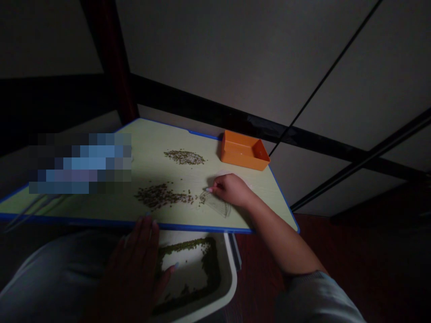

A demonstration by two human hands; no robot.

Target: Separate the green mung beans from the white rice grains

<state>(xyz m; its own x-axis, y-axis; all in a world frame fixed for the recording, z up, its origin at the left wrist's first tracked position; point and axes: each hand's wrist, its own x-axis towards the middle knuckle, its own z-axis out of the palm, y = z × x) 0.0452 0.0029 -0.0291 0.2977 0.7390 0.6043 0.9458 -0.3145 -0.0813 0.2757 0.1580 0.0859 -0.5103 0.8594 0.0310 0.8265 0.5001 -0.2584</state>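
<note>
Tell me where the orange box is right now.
In the head view, the orange box stands right of centre at the table's far right corner, beyond the right hand and right of the farther grain pile.

The tabletop (151, 134) is pale yellow with a blue rim. An orange box (244, 154) stands at its far right corner. A small scatter of brown grains (184, 157) lies towards the far edge; a darker scatter (155, 196) spreads closer to the near edge, thinning rightward to a clear fan-shaped piece (218, 205). Pale strands (26, 212) cross the near edge by the left corner.
</note>
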